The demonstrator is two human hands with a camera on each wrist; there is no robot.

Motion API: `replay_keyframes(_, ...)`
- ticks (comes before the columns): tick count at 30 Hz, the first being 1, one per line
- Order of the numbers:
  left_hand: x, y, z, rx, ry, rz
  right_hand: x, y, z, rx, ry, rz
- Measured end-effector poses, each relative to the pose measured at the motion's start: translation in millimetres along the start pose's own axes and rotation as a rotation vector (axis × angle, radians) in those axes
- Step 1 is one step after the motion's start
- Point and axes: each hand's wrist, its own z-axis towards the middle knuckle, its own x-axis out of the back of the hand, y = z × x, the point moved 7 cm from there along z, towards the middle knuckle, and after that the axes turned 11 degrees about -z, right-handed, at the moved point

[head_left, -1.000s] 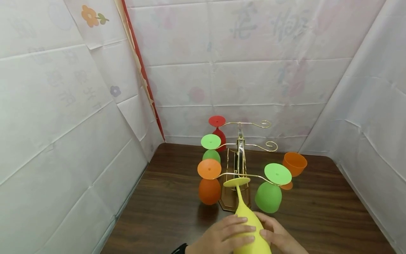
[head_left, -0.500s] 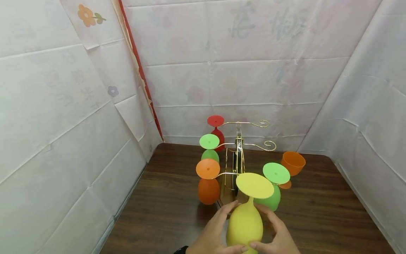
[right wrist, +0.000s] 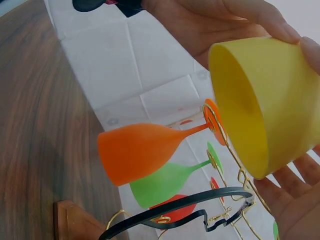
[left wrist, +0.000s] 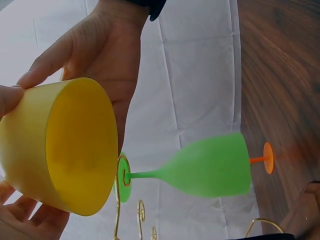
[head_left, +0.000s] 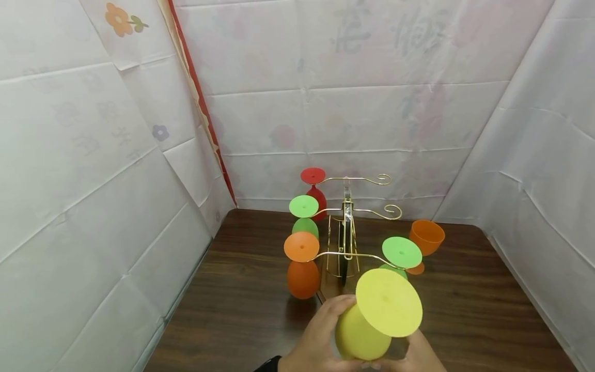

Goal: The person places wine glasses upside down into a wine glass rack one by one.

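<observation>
A yellow plastic goblet point(head_left: 363, 333) is held upside down, its foot tilted up towards the head camera. Around one side of its bowl curve the fingers of my left hand point(head_left: 318, 336). My right hand point(head_left: 418, 354) grips the opposite side, partly hidden by the foot; both thumbs meet at the near side. In both wrist views the bowl's open rim faces the table. Just beyond is a gold wire rack point(head_left: 347, 209). From its front arm hang an orange goblet point(head_left: 302, 279) on the left and a green goblet point(head_left: 402, 252) on the right.
Farther back on the rack's left hang a green goblet point(head_left: 304, 206) and a red goblet point(head_left: 316, 199). An orange goblet point(head_left: 426, 237) stands upright on the dark wooden table point(head_left: 241, 289), right of the rack. White sheets point(head_left: 260, 103) enclose the table.
The yellow goblet's foot has swung from pointing at the rack to facing up and right. My hands have shifted their hold, thumbs now meeting at the near side.
</observation>
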Motion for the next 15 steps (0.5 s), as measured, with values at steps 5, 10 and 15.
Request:
replay_keyframes(5,-4.9,4.6,8.8,-0.088,-0.046,0.049,7.4,0.9,-5.2,0.041,0.068,0.01)
replay_keyframes(10,-11.0,4.8,21.3,-0.143,-0.141,0.122,16.7,3.3,-12.0,-0.038,0.145,0.004)
replay_keyframes(15,-8.3,-6.5,37.2,-0.174,-0.149,0.311,39.4,8.5,-21.8,-0.167,0.318,-0.12)
